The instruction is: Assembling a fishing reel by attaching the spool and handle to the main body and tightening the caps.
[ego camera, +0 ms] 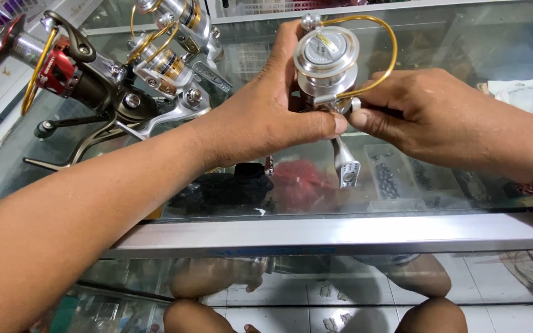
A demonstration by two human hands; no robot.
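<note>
A silver spinning reel [327, 61] is held above the glass tabletop [340, 231], closed in the left hand [272, 111]; its gold bail is pinched by the right hand [427, 114]. The body should be kept steady.

The single head-worn camera looked steeply down, close over the glass display counter [402, 237], facing its far side.

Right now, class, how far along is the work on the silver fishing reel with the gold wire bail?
Done: three other reels lie on the glass counter. In hand: the left hand grips the silver reel with the gold wire bail above the counter; the right hand pinches its side. Left: the reel is not yet set down.
</note>
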